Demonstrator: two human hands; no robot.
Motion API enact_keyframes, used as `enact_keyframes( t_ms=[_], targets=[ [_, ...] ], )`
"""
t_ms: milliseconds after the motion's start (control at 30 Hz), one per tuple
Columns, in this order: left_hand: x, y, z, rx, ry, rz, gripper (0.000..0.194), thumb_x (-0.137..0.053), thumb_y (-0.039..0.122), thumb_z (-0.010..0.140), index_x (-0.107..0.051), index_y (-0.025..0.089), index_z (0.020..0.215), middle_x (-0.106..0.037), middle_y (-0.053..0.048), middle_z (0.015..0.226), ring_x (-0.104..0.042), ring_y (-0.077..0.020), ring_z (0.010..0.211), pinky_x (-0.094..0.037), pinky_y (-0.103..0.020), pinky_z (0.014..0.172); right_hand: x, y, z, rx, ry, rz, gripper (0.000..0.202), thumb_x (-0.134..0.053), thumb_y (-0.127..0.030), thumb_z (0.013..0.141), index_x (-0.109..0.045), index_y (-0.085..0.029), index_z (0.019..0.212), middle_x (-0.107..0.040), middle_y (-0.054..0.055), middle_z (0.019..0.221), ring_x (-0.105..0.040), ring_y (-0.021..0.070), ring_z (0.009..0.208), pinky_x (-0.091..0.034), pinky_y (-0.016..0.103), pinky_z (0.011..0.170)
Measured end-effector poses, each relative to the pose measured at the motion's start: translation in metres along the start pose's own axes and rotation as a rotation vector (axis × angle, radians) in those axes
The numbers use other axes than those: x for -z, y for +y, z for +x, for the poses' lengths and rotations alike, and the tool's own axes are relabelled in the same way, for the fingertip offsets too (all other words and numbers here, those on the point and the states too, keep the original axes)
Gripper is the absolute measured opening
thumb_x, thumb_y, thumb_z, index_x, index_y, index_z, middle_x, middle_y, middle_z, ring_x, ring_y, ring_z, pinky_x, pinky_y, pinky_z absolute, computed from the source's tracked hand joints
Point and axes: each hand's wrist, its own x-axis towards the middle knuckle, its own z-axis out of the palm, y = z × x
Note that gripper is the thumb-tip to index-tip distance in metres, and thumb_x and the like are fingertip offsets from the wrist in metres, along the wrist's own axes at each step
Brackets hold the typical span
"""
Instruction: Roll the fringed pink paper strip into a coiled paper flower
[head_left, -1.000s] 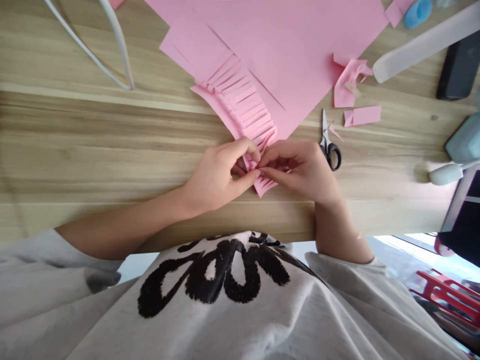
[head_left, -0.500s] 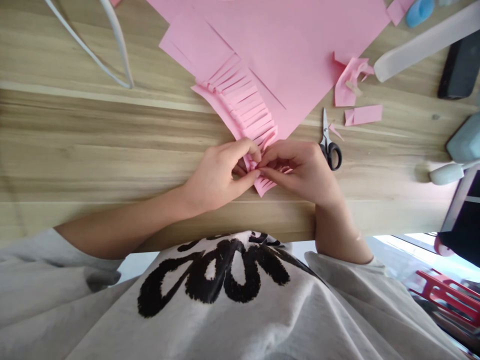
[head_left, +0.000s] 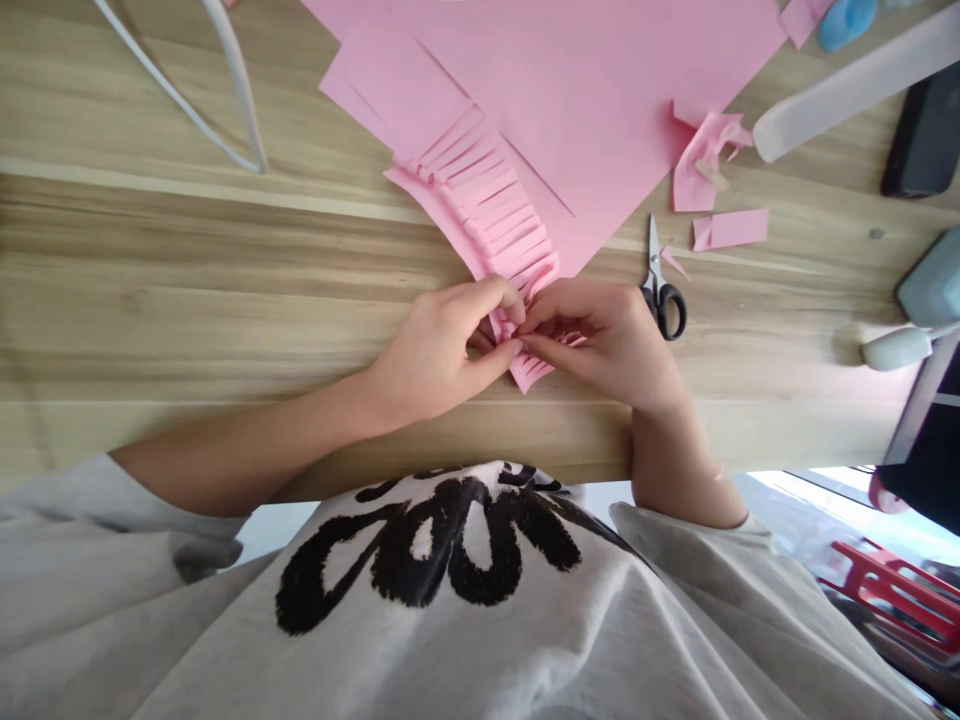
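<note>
Our left hand (head_left: 427,350) and right hand (head_left: 619,325) pinch fringed paper (head_left: 510,215) lying partly over pink sheet (head_left: 600,100) on tabletop (head_left: 225,300). Strands look folded along middle; we judge flat upper end not yet folded.

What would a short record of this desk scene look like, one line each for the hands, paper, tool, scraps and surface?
Left hand: left hand, fingers pinching the fringed pink strip
Right hand: right hand, fingers on the same strip, meeting the left's
Paper: large pink sheet, partly under the strip
Tool: scissors with black handles, beside the right hand, blades pointing away from the person
Scraps: crumpled scrap and flat scrap, both pink
Surface: wood-grain table
</note>
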Motion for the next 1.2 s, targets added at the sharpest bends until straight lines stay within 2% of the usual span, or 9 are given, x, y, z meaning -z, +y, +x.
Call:
enact_keyframes(
  t_ms=[567, 1200],
  targets=[
    [0.0010, 0.0006, 0.0005, 0.004, -0.015, 0.028, 0.016, -0.065, 0.008, 0.080, -0.059, 0.018, 0.091, -0.071, 0.002, 0.090, -0.065, -0.0087, 0.070, -0.055, -0.022, 0.069, -0.0019, 0.0019, -0.0006, 0.024, 0.012, -0.029, 0.008, -0.065, -0.009, 0.079, -0.067, -0.016, 0.075, -0.066, 0.001, 0.073, -0.060, 0.0102, 0.063, -0.047, 0.023, 0.057],
    [0.0012, -0.0009, 0.0005, -0.001, -0.028, 0.026, 0.015, -0.064, 0.009, 0.081, -0.059, 0.017, 0.091, -0.071, 0.001, 0.089, -0.066, -0.0095, 0.072, -0.054, -0.023, 0.071, -0.0017, 0.0001, -0.0005, -0.007, 0.017, -0.018, 0.009, -0.067, -0.012, 0.078, -0.067, -0.020, 0.073, -0.067, 0.000, 0.073, -0.060, 0.0124, 0.064, -0.048, 0.026, 0.059]
  ],
)
